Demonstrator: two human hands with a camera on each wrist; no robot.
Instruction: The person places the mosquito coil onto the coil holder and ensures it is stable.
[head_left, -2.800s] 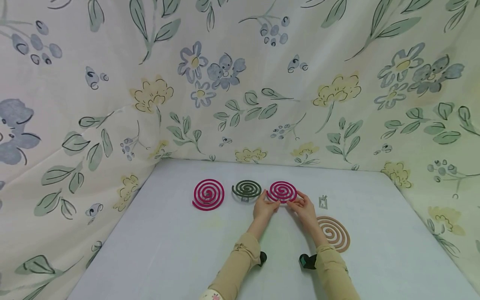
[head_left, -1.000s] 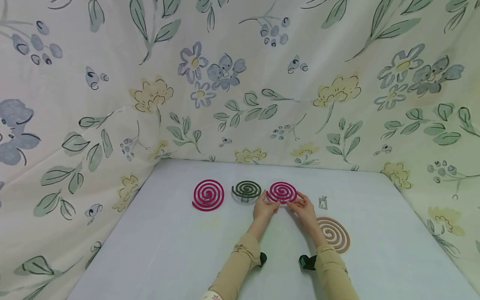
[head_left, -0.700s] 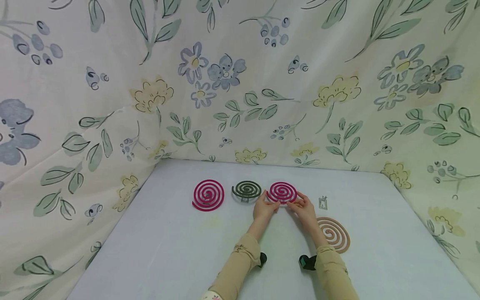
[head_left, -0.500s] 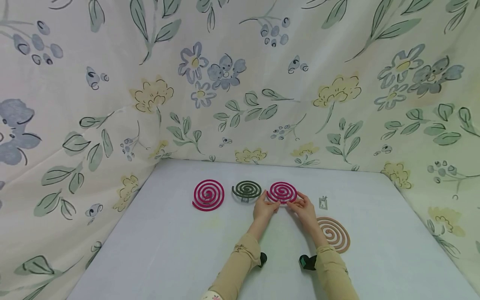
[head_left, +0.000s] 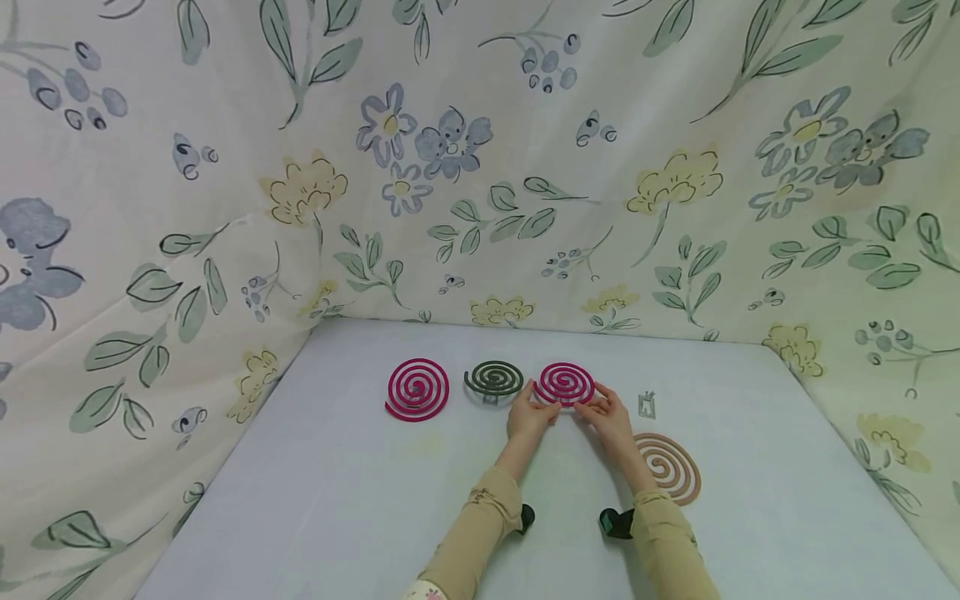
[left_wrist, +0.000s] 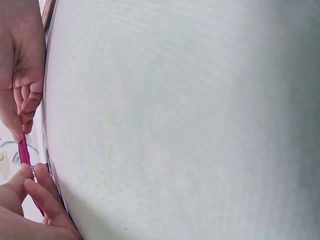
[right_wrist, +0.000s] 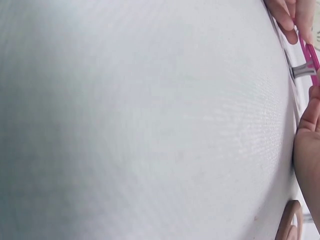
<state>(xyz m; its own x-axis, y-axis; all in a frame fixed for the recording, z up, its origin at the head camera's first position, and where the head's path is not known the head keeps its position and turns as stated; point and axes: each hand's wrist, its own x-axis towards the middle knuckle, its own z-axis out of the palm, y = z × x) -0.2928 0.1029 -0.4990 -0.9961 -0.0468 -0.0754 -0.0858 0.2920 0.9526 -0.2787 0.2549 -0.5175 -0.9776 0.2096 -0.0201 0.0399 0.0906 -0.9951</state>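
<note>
A pink mosquito coil [head_left: 564, 384] is held level by both hands near the back of the table. My left hand [head_left: 530, 418] pinches its left front edge, and my right hand [head_left: 611, 422] pinches the right front edge. Under this coil, the right wrist view shows a small metal stand [right_wrist: 303, 70]; whether the coil is fixed to it, I cannot tell. Just left of my left hand, a dark green mosquito coil [head_left: 493, 379] sits raised on its own stand [head_left: 490, 399]. Partly behind my right forearm lies a tan mosquito coil [head_left: 678, 468].
Farther left is another pink mosquito coil [head_left: 417, 408], with metal showing through its middle. A bare metal stand [head_left: 647, 406] lies right of my right hand. The white table [head_left: 322, 500] ends at a floral cloth [head_left: 480, 250] along its back and sides.
</note>
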